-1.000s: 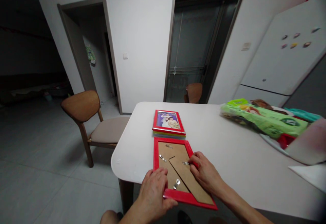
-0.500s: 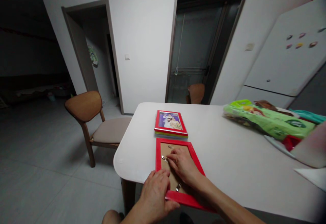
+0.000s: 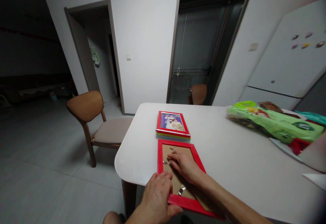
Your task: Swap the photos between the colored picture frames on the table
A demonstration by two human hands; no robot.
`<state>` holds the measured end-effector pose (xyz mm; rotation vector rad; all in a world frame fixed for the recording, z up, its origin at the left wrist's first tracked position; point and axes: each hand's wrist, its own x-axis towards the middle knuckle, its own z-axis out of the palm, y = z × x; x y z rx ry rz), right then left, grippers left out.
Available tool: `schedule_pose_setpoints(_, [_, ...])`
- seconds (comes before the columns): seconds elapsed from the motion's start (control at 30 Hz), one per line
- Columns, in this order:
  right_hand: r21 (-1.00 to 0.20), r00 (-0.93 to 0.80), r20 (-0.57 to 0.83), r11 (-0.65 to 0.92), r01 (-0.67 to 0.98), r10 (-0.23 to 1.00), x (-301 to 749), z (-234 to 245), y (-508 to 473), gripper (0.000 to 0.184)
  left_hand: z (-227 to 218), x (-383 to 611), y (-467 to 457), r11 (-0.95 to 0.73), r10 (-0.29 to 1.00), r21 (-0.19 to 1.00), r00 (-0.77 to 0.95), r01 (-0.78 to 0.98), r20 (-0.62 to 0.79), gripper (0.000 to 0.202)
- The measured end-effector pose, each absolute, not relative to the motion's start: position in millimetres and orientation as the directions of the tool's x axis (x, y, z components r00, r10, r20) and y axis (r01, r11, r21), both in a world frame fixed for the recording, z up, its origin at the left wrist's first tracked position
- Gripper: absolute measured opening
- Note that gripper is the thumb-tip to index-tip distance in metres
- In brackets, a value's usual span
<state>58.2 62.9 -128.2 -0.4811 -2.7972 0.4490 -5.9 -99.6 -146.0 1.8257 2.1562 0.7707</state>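
Observation:
A red picture frame [image 3: 185, 201] lies face down near the table's front edge, its brown backing board [image 3: 175, 178] showing. My left hand [image 3: 159, 191] grips the frame's lower left corner, fingers over the left rail and thumb at the bottom edge. Over the board, my right hand [image 3: 185, 164] has its fingers drawn together at a small metal clip [image 3: 165, 162] by the left rail. Another metal clip [image 3: 181, 190] sits near the bottom rail, and a hanger [image 3: 172, 148] near the top. Just beyond lies a red photo frame [image 3: 173, 122], face up on a yellow-green one.
The white table [image 3: 216, 142] has a rounded left corner. Green packaging [image 3: 280, 118] lies at its right side. A wooden chair [image 3: 85, 106] stands to the left and another chair [image 3: 198, 94] behind. A white fridge [image 3: 287, 57] is at the right.
The small metal clip at my right fingertips has turned from slanting to nearly level. My left hand keeps its grip on the frame's corner. The whole view has shifted slightly.

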Motion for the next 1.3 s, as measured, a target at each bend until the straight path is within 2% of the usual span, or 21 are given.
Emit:
schedule_pose_setpoints(0.13, [-0.393, -0.788, 0.206, 0.787, 0.476, 0.58, 50, -133, 86, 0.028, -147, -4, -100, 0.106, 0.959, 0.524, -0.226, 0.845, 0.171, 0.052])
schedule_pose_setpoints(0.33, [-0.371, -0.698, 0.177, 0.704, 0.606, 0.694, 33, -134, 104, 0.024, -148, -2, -101, 0.109, 0.959, 0.521, -0.228, 0.846, 0.169, 0.052])
schedule_pose_setpoints(0.43, [-0.369, -0.682, 0.169, 0.687, 0.626, 0.712, 32, -133, 108, 0.024, -147, -2, -100, 0.119, 0.959, 0.517, -0.232, 0.848, 0.16, 0.053])
schedule_pose_setpoints(0.63, [-0.412, -0.758, 0.13, 0.73, 0.544, 0.639, 39, -133, 109, 0.023, -147, -2, -99, 0.111, 0.963, 0.516, -0.221, 0.849, 0.157, 0.054])
schedule_pose_setpoints(0.8, [-0.385, -0.699, 0.135, 0.687, 0.616, 0.702, 35, -136, 108, 0.024, -145, -2, -98, 0.124, 0.963, 0.519, -0.229, 0.846, 0.143, 0.05])
schedule_pose_setpoints(0.97, [-0.358, -0.627, 0.15, 0.633, 0.686, 0.764, 26, -137, 111, 0.017, -142, -1, -98, 0.134, 0.96, 0.518, -0.24, 0.845, 0.143, 0.049])
schedule_pose_setpoints(1.07, [-0.374, -0.641, 0.157, 0.646, 0.665, 0.751, 27, -131, 110, 0.019, -141, -1, -98, 0.143, 0.958, 0.509, -0.248, 0.849, 0.145, 0.05])
schedule_pose_setpoints(1.17, [-0.407, -0.714, 0.16, 0.704, 0.581, 0.682, 40, -122, 99, 0.022, -140, -2, -98, 0.148, 0.956, 0.503, -0.253, 0.852, 0.146, 0.051])
schedule_pose_setpoints(1.3, [-0.468, -0.875, 0.178, 0.821, 0.326, 0.449, 79, -115, 68, 0.021, -139, -5, -96, 0.128, 0.96, 0.499, -0.235, 0.857, 0.156, 0.048])
